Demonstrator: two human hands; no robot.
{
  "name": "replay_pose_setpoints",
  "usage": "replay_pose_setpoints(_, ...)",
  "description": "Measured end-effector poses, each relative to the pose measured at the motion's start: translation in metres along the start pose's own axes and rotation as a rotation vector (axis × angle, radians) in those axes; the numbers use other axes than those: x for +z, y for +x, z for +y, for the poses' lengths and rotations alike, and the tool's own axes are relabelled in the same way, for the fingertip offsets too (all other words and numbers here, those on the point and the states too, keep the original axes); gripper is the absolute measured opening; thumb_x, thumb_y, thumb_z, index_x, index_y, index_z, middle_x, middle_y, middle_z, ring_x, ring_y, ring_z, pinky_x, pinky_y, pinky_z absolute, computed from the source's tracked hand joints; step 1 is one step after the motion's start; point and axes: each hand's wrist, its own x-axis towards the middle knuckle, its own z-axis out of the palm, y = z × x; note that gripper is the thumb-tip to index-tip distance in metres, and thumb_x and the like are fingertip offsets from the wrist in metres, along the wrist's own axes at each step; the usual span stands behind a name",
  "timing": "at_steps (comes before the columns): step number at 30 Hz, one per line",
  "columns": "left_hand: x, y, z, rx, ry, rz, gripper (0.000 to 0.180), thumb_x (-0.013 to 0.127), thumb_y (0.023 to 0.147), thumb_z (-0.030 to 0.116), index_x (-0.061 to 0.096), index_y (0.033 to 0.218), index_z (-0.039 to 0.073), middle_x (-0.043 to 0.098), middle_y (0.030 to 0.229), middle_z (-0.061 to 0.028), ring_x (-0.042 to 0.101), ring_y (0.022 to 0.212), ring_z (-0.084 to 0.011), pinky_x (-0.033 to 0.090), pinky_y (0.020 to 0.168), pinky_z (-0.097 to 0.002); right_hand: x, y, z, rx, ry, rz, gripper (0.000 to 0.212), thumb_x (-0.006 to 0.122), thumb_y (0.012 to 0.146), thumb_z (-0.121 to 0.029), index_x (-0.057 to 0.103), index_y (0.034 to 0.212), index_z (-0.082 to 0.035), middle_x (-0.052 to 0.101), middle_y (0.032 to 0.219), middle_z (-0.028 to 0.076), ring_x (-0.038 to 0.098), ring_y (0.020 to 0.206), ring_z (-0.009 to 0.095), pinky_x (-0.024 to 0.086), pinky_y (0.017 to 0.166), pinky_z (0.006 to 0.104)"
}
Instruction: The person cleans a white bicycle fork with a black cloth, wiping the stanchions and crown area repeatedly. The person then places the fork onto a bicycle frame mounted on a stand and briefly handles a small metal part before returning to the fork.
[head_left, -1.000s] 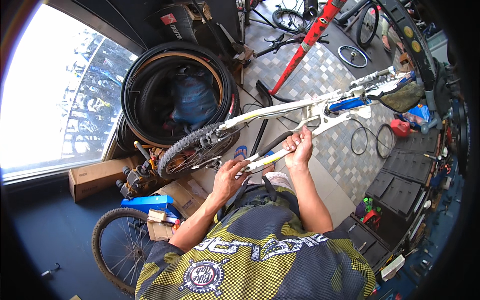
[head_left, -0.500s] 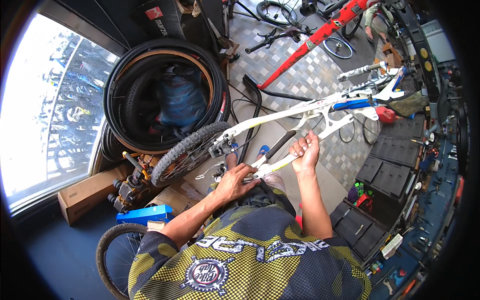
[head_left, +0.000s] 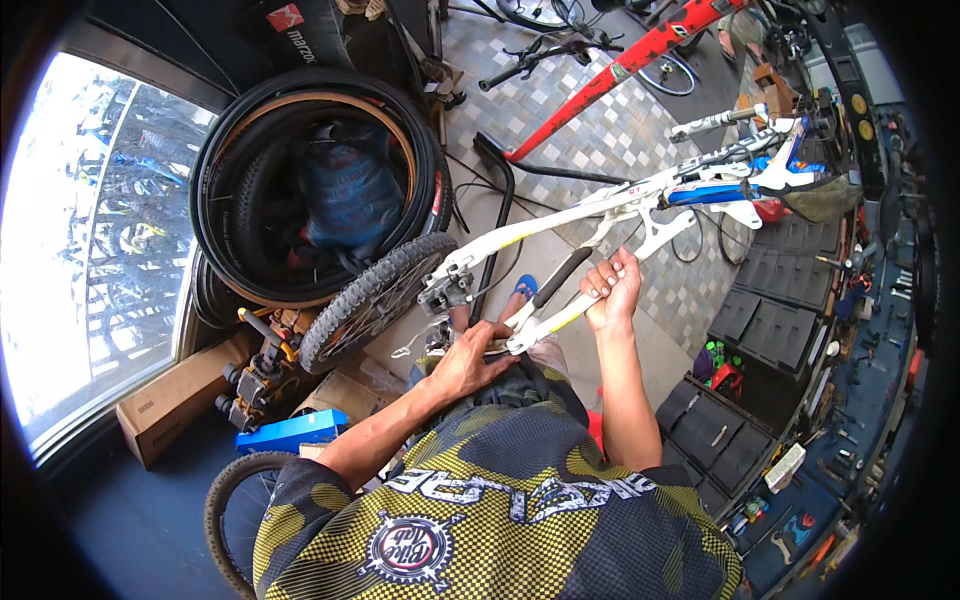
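Nearest me lie a blue flat box (head_left: 292,431) and a brown carton (head_left: 170,400) by the window. My left hand (head_left: 470,360) is closed over the tool's lower end; my right hand (head_left: 612,290) grips its pale handle (head_left: 555,318), just below the white bike frame (head_left: 620,205). Beyond, stacked tyres (head_left: 310,180).

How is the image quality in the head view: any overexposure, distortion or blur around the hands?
Head view: the window at left is blown out to white; fisheye bends the white bike frame and darkens the rim; the left hand and right hand on the frame are evenly lit and sharp.
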Motion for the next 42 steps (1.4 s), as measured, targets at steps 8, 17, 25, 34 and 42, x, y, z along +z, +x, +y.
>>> replay_pose_setpoints(8, 0.001, -0.001, 0.001, -0.018, 0.03, -0.009, 0.041, 0.083, 0.087, 0.017, 0.062, 0.119, 0.003, 0.067, 0.115, -0.0169, 0.068, 0.108, -0.0378, 0.057, 0.092, -0.0457, -0.007, 0.008, 0.004, 0.056, 0.051, -0.01, 0.036, 0.06, 0.103, -0.039, 0.042, 0.078, -0.021, 0.031, 0.055, -0.008, 0.031, 0.042, 0.007, 0.029, 0.041, 0.0261)
replay_pose_setpoints(17, 0.002, 0.0, 0.002, 0.044, 0.067, 0.013, 0.039, 0.083, 0.088, 0.018, 0.062, 0.116, 0.003, 0.067, 0.111, -0.0148, 0.069, 0.103, -0.0376, 0.057, 0.087, -0.0456, -0.018, 0.02, 0.011, 0.129, 0.112, -0.063, 0.033, 0.059, 0.103, -0.037, 0.047, 0.078, -0.019, 0.036, 0.057, -0.008, 0.035, 0.045, 0.007, 0.033, 0.045, 0.0257)
replay_pose_setpoints(25, 0.003, 0.0, 0.006, -0.025, 0.094, -0.015, 0.038, 0.084, 0.086, 0.011, 0.064, 0.116, 0.0, 0.068, 0.114, -0.017, 0.07, 0.105, -0.036, 0.059, 0.089, -0.0425, -0.029, 0.029, 0.02, 0.173, 0.13, -0.058, 0.029, 0.059, 0.102, -0.033, 0.048, 0.081, -0.018, 0.038, 0.059, -0.007, 0.039, 0.049, 0.008, 0.034, 0.047, 0.0259)
replay_pose_setpoints(34, 0.002, -0.004, 0.007, -0.012, 0.121, -0.008, 0.036, 0.082, 0.088, 0.016, 0.064, 0.117, 0.004, 0.067, 0.114, -0.0156, 0.07, 0.102, -0.0392, 0.059, 0.084, -0.0461, -0.026, 0.017, 0.016, 0.084, 0.098, -0.098, 0.028, 0.062, 0.101, -0.035, 0.047, 0.085, -0.018, 0.039, 0.063, -0.005, 0.039, 0.052, 0.01, 0.036, 0.052, 0.0288)
replay_pose_setpoints(42, 0.005, -0.012, 0.008, -0.028, 0.155, 0.002, 0.037, 0.081, 0.088, 0.016, 0.063, 0.117, 0.004, 0.067, 0.112, -0.016, 0.07, 0.102, -0.0392, 0.058, 0.085, -0.0472, -0.023, -0.005, 0.01, 0.049, 0.03, -0.046, 0.023, 0.061, 0.102, -0.034, 0.05, 0.09, -0.017, 0.041, 0.066, -0.005, 0.043, 0.058, 0.012, 0.04, 0.059, 0.0315)
